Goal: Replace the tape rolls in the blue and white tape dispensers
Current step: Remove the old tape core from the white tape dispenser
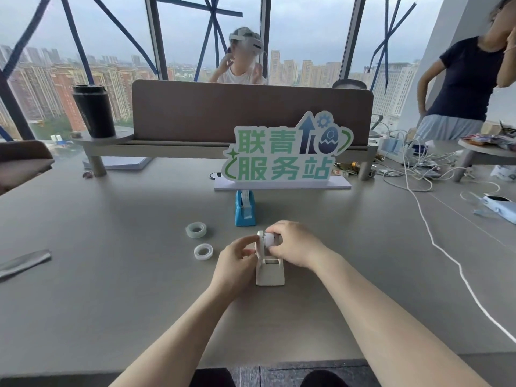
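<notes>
Only readable text is the green sign (287,156), says 联青服务站, w/ an arrow, gear and egg graphic. Blue dispenser (245,209) sits right in front of the sign, tape loaded. White dispenser (269,270) is nearer than the blue one; both hands are on it. Left hand (237,261) pinches its left side, right hand (296,247) is clenched round the white hub at its top. 2 loose tape rolls (196,229) (203,251) lie just left of the white dispenser. Black cup (94,111) is far left of the sign, cables (418,169) to its right.
</notes>
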Demonstrator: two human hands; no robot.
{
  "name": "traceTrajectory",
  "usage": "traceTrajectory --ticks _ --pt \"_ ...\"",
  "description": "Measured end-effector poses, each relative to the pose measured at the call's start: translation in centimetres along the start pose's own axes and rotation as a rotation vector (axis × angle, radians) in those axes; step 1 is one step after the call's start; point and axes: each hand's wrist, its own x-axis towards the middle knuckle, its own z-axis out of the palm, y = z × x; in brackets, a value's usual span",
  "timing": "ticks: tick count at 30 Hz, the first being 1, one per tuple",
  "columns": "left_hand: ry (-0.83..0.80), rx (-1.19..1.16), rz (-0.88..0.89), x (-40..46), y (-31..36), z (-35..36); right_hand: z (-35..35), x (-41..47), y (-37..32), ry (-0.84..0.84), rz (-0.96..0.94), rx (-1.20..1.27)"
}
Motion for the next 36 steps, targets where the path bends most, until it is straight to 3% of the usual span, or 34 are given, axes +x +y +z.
traceTrajectory --ticks 15,36 --pt "0.067 -0.012 0.113 1.7 -0.8 0.3 0.1 -0.6 0.7 0.206 -0.098 0.171" --pt "0.061 -0.013 0.173 3.1 -1.3 0.0 1.1 -0.9 0.7 0.259 -0.089 0.191"
